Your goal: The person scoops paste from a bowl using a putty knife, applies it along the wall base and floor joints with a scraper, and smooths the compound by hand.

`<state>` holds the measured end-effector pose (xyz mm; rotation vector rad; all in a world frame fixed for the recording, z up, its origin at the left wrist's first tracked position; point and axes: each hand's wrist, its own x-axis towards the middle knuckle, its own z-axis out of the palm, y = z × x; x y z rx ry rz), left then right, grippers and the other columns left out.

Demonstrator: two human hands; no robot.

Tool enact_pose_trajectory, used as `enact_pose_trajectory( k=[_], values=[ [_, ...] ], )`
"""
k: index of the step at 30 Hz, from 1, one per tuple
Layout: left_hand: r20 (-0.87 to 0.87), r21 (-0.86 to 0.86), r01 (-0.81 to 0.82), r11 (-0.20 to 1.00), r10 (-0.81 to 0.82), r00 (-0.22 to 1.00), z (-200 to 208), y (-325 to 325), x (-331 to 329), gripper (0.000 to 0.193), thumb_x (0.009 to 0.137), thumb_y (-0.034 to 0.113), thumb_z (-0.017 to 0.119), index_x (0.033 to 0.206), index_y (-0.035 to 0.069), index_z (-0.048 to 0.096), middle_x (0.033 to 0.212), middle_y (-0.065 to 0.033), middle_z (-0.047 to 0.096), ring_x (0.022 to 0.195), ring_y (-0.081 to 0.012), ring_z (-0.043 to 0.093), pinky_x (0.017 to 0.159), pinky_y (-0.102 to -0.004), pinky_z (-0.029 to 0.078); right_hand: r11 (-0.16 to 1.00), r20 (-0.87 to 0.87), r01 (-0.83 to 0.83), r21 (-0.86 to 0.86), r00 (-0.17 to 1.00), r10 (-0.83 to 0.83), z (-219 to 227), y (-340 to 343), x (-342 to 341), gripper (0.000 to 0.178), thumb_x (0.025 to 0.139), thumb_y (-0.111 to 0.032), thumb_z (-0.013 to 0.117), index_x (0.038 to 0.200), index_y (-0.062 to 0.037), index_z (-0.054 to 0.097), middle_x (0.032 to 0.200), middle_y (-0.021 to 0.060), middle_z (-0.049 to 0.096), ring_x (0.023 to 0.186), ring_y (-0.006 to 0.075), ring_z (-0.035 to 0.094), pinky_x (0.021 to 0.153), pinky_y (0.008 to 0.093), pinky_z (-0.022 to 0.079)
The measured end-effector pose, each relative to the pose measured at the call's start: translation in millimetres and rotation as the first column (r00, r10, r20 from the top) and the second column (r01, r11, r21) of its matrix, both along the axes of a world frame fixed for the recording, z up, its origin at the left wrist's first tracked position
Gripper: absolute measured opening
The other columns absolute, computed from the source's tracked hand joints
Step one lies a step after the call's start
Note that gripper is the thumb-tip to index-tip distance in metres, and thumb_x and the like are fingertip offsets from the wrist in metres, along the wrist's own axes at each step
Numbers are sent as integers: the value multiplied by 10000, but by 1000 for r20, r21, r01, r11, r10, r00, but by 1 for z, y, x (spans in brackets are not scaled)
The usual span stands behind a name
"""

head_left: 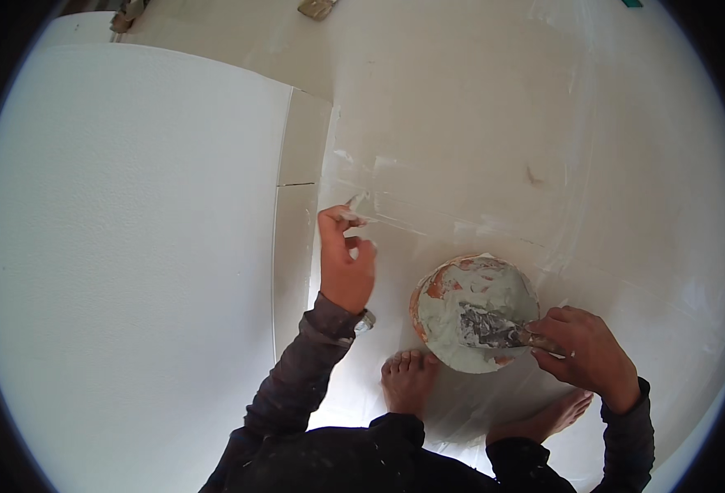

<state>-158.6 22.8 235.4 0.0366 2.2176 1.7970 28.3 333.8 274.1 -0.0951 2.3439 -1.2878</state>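
Observation:
My right hand [588, 349] grips the handle of a putty knife [494, 327]. The knife's blade is caked with pale filler and lies over a round tub [416, 308] of whitish-green filler [461, 287]. Orange-brown patches show on the tub's inside and rim. To the left of the tub, beside the wall base, my left hand [347, 267] is raised with curled fingers. A small whitish, thin piece [357, 202] shows at its fingertips; what it is I cannot make out.
A white wall [132, 230] with a tile skirting [296, 164] runs along the left. White smears mark the beige tiled floor [461, 123]. My bare feet [407, 382] stand close to the tub. A brownish object [318, 8] lies at the far edge, with a green thing [632, 2] farther right.

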Motion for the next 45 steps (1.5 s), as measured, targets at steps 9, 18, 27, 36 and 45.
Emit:
enact_pose_trajectory(
  k=[9, 18, 27, 36, 45],
  values=[
    [62, -986, -82, -145, -777, 627, 7, -24, -21, 455, 730, -6, 584, 1172, 38, 486, 1529, -237, 391, 1267, -356, 437, 959, -467, 336, 885, -113, 434, -170, 883, -455, -23, 31, -5, 302, 812, -24, 714, 1109, -28, 661, 824, 107, 605, 707, 226, 588, 669, 329, 483],
    [314, -799, -335, -500, -821, 477, 2, -53, -50, 483, 825, 80, 564, 1294, 22, 462, 1554, -117, 409, 1478, -279, 289, 1139, -452, 197, 817, -208, 464, -343, 810, -548, -53, 38, 4, 282, 817, 50, 634, 1091, -13, 658, 785, 95, 619, 629, 183, 569, 611, 297, 464],
    [421, -838, -168, -520, -810, 408, 44, -33, -58, 662, 765, 119, 661, 1367, -12, 419, 1527, -109, 434, 1530, -310, 178, 1234, -523, 58, 842, -191, 441, -309, 839, -510, -74, 39, 16, 297, 807, 37, 657, 1098, -20, 653, 843, 109, 660, 599, 187, 568, 577, 299, 462],
    [435, -859, -62, -508, -788, 436, 63, -17, -60, 817, 750, 109, 658, 1485, -19, 323, 1472, -130, 489, 1520, -333, 197, 1241, -534, 72, 824, -291, 432, -367, 788, -543, -98, 49, 29, 304, 796, 56, 644, 1090, -24, 649, 976, 142, 717, 616, 179, 610, 584, 292, 490],
    [325, -925, -1, -381, -792, 516, 90, -5, -33, 698, 763, 40, 603, 1429, -8, 401, 1414, -157, 535, 1451, -361, 316, 1191, -539, 183, 756, -199, 515, -404, 757, -622, -105, 49, 34, 300, 800, 60, 631, 1092, -6, 650, 959, 119, 707, 665, 152, 603, 630, 262, 464]
  ],
)
